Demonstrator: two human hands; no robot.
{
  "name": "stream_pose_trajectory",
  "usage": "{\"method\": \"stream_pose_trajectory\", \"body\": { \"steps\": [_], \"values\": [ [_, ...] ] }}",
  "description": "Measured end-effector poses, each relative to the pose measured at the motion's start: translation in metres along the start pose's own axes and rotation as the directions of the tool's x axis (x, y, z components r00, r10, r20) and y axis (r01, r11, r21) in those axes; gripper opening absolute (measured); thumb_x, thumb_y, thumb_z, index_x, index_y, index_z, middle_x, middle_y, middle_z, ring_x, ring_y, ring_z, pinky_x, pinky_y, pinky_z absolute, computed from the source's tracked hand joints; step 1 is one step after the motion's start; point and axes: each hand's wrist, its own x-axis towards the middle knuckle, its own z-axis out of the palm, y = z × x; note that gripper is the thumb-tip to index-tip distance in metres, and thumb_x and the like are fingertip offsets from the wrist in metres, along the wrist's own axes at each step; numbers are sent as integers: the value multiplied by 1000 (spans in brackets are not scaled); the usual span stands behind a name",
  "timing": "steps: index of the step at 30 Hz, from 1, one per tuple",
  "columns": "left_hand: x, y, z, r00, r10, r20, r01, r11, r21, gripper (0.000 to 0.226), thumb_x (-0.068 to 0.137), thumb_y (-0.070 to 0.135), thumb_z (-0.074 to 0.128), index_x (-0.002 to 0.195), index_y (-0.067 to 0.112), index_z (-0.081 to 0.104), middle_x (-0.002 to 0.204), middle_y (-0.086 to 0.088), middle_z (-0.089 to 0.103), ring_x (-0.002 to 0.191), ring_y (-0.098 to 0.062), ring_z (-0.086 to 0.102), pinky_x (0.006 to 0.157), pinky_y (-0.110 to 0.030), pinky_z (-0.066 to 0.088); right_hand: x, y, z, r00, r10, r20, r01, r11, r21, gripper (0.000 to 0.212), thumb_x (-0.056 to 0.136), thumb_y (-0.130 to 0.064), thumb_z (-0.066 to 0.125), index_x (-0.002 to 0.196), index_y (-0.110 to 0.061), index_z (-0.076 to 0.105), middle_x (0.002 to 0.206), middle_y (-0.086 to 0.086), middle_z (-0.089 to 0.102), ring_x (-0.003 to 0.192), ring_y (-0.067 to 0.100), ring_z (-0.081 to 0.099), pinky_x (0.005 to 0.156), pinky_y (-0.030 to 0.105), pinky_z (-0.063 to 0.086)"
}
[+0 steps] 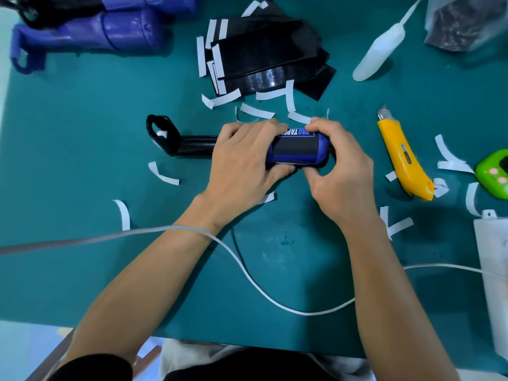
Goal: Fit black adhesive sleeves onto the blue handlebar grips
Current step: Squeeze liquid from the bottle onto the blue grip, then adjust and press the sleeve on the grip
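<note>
Both hands were closed around the blue grip [298, 149] in the middle of the green table [82, 160]: the left hand [242, 163] from the left, the right hand [338, 171] pressing the black sleeve [295, 151] on it

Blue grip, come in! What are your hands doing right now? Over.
Left hand and right hand both clamped on the blue grip. Black sleeve on it, being pressed down. Yellow knife lies clear to the right.
</note>
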Motion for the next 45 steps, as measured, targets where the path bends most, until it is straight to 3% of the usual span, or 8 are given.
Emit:
{"method": "stream_pose_trajectory", "body": {
  "steps": [11,14,17,23,28,33,40,45],
  "values": [
    [-1,3,2,999,-51,-10,51,999,2,57,84,62,75,123,21,63,110,12,70,102,-12,61,91,-25,28,2,-2,0,999,35,6,-35,999,36,59,76,11,74,126,-16,60,137,-5,64,126,14,60,107,23,47],
    [0,0,1,999,-33,-6,33,999,-6,54,85,60,77,119,20,65,111,11,70,101,-14,62,91,-25,29,8,-5,-9,982,157,101,-181,934,309,67,71,17,56,126,-21,62,137,-3,64,128,11,60,111,32,48],
    [1,0,0,1000,-29,-5,29,999,-18,53,86,58,78,120,19,66,112,11,71,101,-15,62,93,-25,29,29,3,-34,922,353,-159,-203,791,577,59,74,20,44,122,-11,61,126,12,66,115,13,64,105,33,50],
    [0,1,-1,999,-37,0,37,999,-30,54,87,60,76,120,17,68,112,9,72,100,-16,62,93,-27,31,116,19,-60,834,517,-193,-388,799,460,79,73,9,48,146,-22,43,145,6,54,131,12,55,100,17,51],
    [1,2,-2,999,-40,1,40,999,-33,54,86,58,77,119,17,68,113,8,72,101,-16,62,92,-26,30,146,25,-49,837,540,-89,-504,824,258,47,70,-1,74,109,-21,57,99,-5,60,81,5,56,72,19,53],
    [1,0,-1,1000,-25,-8,24,999,-35,54,87,60,75,120,18,67,113,9,71,103,-13,60,91,-24,29,104,5,-46,868,347,-354,-283,933,220,34,78,-17,67,104,-26,46,96,-16,54,76,-4,56,69,16,51],
    [1,-1,1,1000,-27,2,27,999,-22,57,86,62,77,123,19,67,120,9,71,105,-14,62,94,-25,31,22,-7,-37,864,378,-332,-260,900,349,38,77,-15,80,92,-35,52,74,-4,64,66,15,56,57,41,48],
    [2,0,-1,1000,-30,0,30,999,-26,57,86,60,78,122,17,68,119,8,72,103,-17,64,94,-26,32,5,-5,-35,872,440,-215,-239,765,598,17,85,-21,72,98,-33,68,88,-14,66,78,8,57,68,24,48]
  ]
}}
